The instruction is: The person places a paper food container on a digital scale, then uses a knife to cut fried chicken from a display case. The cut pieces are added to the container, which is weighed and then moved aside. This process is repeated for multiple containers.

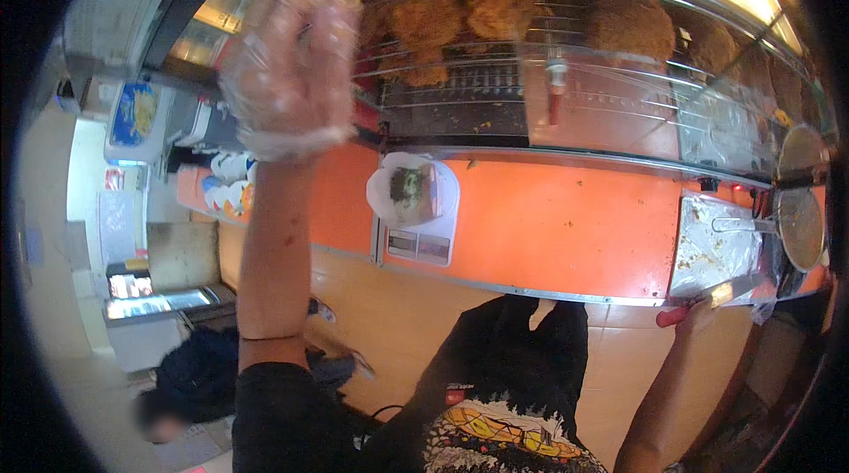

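My left hand (295, 68), in a clear plastic glove, is raised at the left end of a glass-fronted warming case (457, 108). It is blurred; a golden-brown patch shows at its fingertips, and I cannot tell whether that is food. Fried, breaded pieces (494, 12) lie on the wire racks in the case. Low at the right, my bare right hand (696, 317) grips a red-handled knife (736, 290), its broad blade pointing right over a plastic-covered tray (713, 247). On a white scale (446, 208) stands a white bowl (398, 198) with green seasoning inside.
The orange counter (564, 221) bears scattered crumbs. A round mesh strainer (799, 227) is at its right end, its wire handle over the tray. A red-handled utensil (556, 88) shows at the case. Stacked cups (229, 184) and a blue-lined container (136, 115) stand left. A person (199, 373) is at lower left.
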The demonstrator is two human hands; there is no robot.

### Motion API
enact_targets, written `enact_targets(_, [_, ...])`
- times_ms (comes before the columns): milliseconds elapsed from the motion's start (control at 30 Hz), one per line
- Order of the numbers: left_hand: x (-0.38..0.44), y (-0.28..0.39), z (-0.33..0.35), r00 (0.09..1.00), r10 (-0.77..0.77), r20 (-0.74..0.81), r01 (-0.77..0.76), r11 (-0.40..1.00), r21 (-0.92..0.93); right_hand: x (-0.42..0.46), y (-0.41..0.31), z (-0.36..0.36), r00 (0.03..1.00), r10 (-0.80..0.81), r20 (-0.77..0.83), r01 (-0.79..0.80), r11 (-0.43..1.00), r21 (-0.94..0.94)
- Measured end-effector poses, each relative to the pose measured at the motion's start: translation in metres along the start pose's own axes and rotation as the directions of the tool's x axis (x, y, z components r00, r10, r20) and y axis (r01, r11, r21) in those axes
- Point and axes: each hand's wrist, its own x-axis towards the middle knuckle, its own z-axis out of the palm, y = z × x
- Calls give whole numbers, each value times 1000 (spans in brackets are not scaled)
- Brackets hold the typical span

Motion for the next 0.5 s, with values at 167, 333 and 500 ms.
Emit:
enact_targets(167, [40,-66,34,915,-347,206,290,920,263,-21,-22,13,993,99,-64,-95,993,70])
enact_targets(333, [88,-148,80,774,-539,333,557,829,48,-37,-41,23,989,113,-98,-101,988,120])
enact_targets(500, [111,-192,112,612,-631,477,618,758,210,-33,-36,24,983,118,-143,-103,989,107])
